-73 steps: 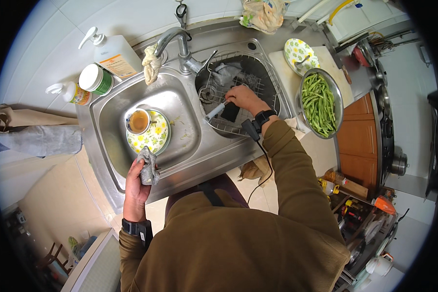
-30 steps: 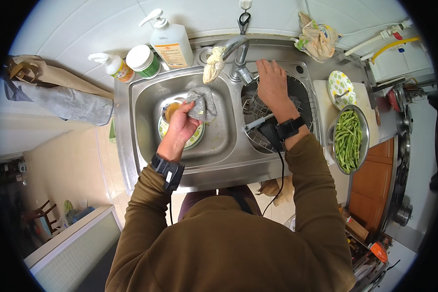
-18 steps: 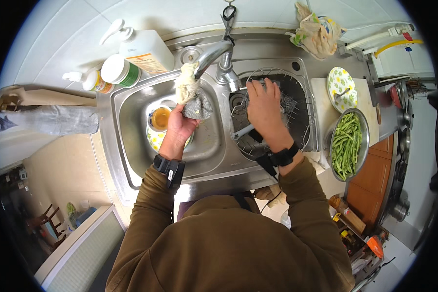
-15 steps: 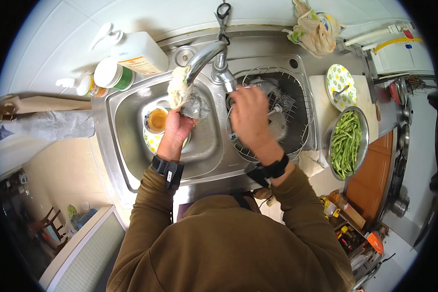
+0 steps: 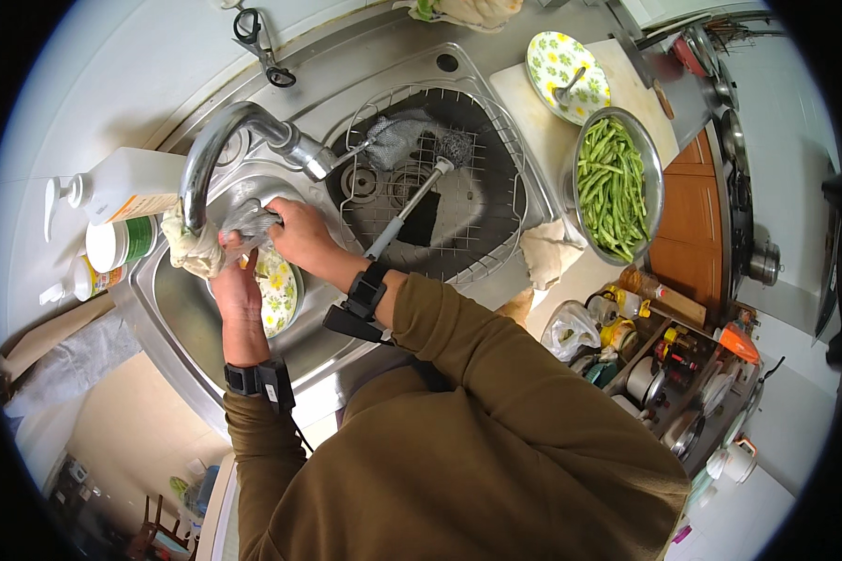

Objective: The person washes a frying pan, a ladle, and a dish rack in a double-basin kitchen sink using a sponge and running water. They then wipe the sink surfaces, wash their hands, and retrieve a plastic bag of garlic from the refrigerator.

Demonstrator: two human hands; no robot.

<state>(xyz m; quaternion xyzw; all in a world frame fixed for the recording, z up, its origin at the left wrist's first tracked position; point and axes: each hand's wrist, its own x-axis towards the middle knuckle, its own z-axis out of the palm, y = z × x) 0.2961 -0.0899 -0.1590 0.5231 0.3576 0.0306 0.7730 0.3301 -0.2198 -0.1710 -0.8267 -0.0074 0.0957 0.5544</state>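
Observation:
Under the tap (image 5: 206,159), a crumpled grey mesh cloth (image 5: 251,221) is held between both hands. My left hand (image 5: 238,280) grips it from below, its fingers partly hidden behind the cloth. My right hand (image 5: 299,232) pinches its right side, fingers curled in. Beside them, a pale cloth (image 5: 193,245) is wrapped around the tap's spout. Beneath my hands, a plate with yellow and green flowers (image 5: 281,297) lies in the left basin (image 5: 182,309), partly covered by my left hand.
A wire rack (image 5: 510,234) in the right basin holds a long-handled scrubber (image 5: 404,213) and another grey mesh cloth (image 5: 402,140). Right of it are a steel bowl of green beans (image 5: 614,187) and a flowered plate (image 5: 547,70) on a cutting board (image 5: 515,89). Bottles (image 5: 136,182) stand at left.
The view has turned, shifting the basins leftward. My right hand has come from beside the tap's base to the mesh cloth, joining my left hand.

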